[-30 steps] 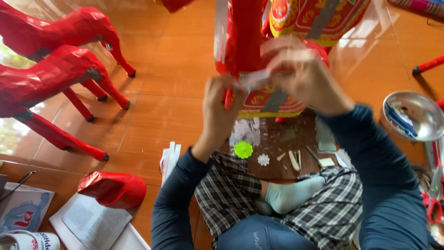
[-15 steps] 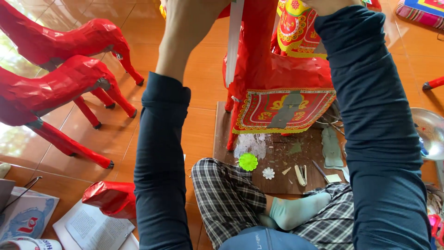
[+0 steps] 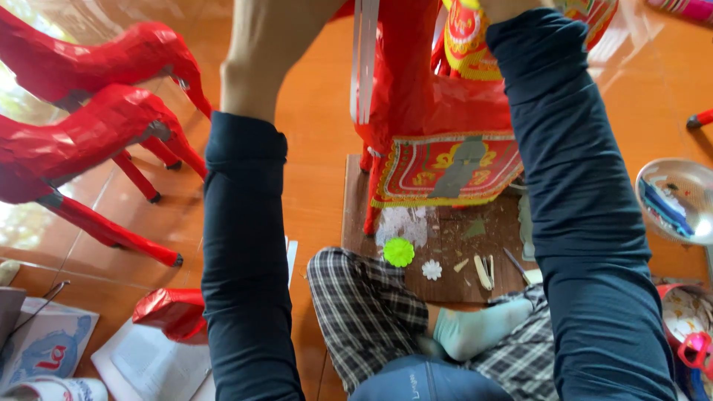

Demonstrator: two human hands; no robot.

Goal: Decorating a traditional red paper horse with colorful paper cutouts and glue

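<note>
Both forearms rose out of the top edge of the frame, so the fingers of either hand were cut off (whether spread or pinching, I could not tell). Between the arms stood the red paper horse, upper centre, its feet on a wooden board. Open orange floor lay left of it; two more red horses crowded the upper left.

Glossy orange tile floor, daylight glare top right.
Two red paper horse figures stand at left; a brown wooden board lies on the tiles; a metal bowl sits at the right edge, papers bottom left.
</note>
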